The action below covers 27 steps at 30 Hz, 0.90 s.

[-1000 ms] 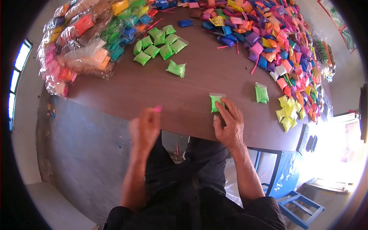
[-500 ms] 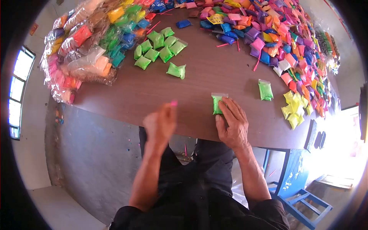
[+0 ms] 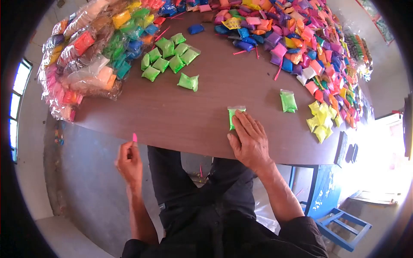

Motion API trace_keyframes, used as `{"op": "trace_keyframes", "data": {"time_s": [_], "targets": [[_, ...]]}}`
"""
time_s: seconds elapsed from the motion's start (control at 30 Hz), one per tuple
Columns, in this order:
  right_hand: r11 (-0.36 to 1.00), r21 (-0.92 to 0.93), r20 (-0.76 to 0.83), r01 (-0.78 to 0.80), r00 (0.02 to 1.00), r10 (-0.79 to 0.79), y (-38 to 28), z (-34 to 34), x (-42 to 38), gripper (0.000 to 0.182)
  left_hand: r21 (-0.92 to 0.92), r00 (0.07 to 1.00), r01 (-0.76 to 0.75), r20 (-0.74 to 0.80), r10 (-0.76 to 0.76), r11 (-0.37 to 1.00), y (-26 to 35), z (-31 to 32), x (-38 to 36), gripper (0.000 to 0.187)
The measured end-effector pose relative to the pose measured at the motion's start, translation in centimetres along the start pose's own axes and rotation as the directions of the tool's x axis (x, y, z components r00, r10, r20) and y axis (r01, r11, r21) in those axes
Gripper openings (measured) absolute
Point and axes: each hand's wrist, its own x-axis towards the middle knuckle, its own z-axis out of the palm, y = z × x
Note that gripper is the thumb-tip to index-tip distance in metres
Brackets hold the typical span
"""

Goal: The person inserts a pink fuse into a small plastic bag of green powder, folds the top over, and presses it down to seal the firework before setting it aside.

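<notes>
My left hand (image 3: 130,162) is closed in a pinch just off the table's front edge, at the left. From its fingertips sticks up the pink tip of a small plastic tool (image 3: 134,137); the rest of it is hidden in the hand. My right hand (image 3: 250,141) lies flat, fingers stretched out, over a clear packet of bright green clay (image 3: 231,117) near the front edge, covering its right part. Another green packet (image 3: 288,101) lies to the right. A single green packet (image 3: 188,82) is farther back on the left, in front of a group of several green packets (image 3: 161,65).
Big clear bags of coloured packets (image 3: 81,43) are heaped at the left of the brown table (image 3: 172,116). A large pile of mixed packets (image 3: 297,38) curves round the back and right. Yellow packets (image 3: 322,120) lie near the right edge. A blue stool (image 3: 344,230) stands below.
My left hand has moved left and toward me, off the table, with the pink tool. My right hand stays on the green packet. The whole view has shifted slightly.
</notes>
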Motion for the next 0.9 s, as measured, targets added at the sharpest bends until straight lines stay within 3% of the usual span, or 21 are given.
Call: {"op": "trace_keyframes", "data": {"time_s": [0.07,0.23,0.3,0.53,0.9], "targets": [[1.000,-0.030,0.014,0.009,1.000,-0.008,-0.4,-0.4,0.2,0.050,-0.060,0.986,-0.166,-0.014,0.166,0.984,1.6,1.2,-0.6,0.009],[1.000,-0.011,0.063,0.007,0.998,-0.006,-0.1,-0.7,0.7,0.055,-0.158,0.982,-0.171,0.049,0.181,0.973,4.6,1.1,-0.7,0.008],[1.000,-0.012,0.009,-0.009,1.000,0.009,-0.4,-1.0,1.1,0.055,-0.188,0.977,-0.169,0.100,0.190,0.967,5.2,1.3,-0.7,0.007],[0.999,-0.038,0.043,0.017,0.999,-0.016,-0.6,0.4,0.7,0.054,-0.380,0.942,-0.066,0.281,0.183,0.922,7.9,3.9,-1.9,0.012],[0.991,0.100,-0.057,-0.090,0.994,0.096,0.0,1.5,-0.1,0.051,-0.378,0.863,-0.137,0.407,0.298,0.915,10.7,6.4,-0.7,0.022]]}}
